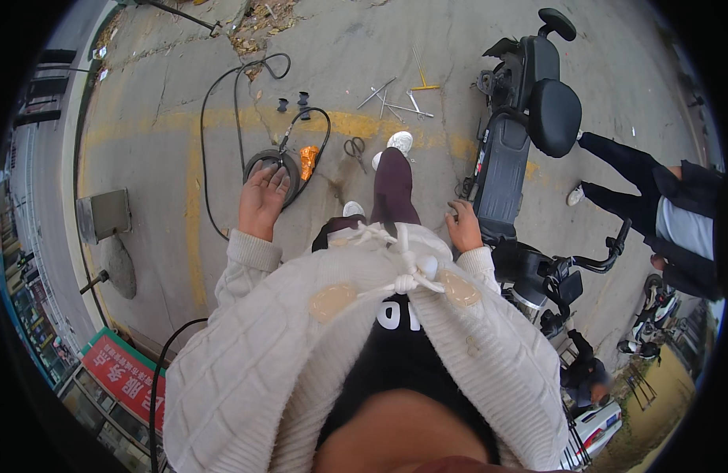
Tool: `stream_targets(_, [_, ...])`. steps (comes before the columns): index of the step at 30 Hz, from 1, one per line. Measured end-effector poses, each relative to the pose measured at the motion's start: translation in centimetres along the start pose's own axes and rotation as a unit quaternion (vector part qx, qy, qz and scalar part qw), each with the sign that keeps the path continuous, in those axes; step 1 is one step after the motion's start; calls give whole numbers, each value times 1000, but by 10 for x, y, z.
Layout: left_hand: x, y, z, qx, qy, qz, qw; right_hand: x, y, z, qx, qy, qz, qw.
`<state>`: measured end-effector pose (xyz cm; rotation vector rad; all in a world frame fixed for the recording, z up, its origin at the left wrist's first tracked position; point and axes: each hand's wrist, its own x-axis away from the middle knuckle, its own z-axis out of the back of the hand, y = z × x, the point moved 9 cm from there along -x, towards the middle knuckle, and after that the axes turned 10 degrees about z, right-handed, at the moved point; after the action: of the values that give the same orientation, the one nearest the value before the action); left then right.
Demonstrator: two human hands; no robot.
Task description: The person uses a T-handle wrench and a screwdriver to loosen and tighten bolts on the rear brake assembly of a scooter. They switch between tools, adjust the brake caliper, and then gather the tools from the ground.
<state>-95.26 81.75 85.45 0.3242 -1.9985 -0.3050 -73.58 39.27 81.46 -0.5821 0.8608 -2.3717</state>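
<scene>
My left hand hangs palm-down with its fingers stretched out, holding nothing. Beneath its fingertips, in the picture, lies a small black wheel; whether they touch cannot be told. A black hose runs to the wheel and loops over the ground. My right hand is by my hip beside a black electric scooter, its fingers loosely bent and apart with nothing seen in them. Close to the wheel are a crumpled orange wrapper and a pair of dark-handled scissors.
Several metal wrenches and a yellow T-handle tool lie ahead on the concrete. Small black blocks sit near the hose. A person in dark trousers stands right of the scooter. A metal box is at the left.
</scene>
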Motion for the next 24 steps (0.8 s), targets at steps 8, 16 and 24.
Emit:
stream_targets(8, [-114,111,-162,22,31,-72,997,-261,33,74,-41,37,11,998])
stream_targets(16, [-245,194,-331,-3,24,-53,998,-403,57,148,-67,74,-38,994])
stream_targets(24, [-463,246,-599,-257,-64,-52,963,-386,102,135,-114,219,-294,923])
